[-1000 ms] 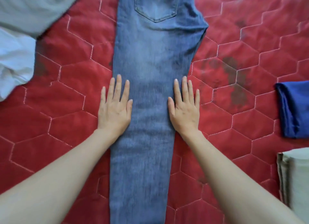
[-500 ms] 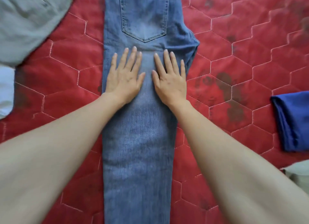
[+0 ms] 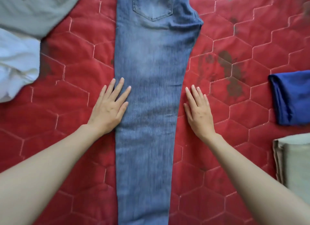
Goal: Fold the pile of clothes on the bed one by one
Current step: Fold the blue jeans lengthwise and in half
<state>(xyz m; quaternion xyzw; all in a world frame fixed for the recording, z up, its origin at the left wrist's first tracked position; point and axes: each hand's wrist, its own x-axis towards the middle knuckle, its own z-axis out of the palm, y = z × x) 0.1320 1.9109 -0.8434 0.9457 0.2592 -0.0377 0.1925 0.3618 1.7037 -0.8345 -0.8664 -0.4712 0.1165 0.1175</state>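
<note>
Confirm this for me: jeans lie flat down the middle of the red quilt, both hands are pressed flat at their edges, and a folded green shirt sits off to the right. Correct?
Not quite. The folded item to the right is blue, not green, as the head view shows. The rest holds: the jeans lie flat down the middle of the red quilt, with the left hand and right hand pressed flat at their edges.
</note>
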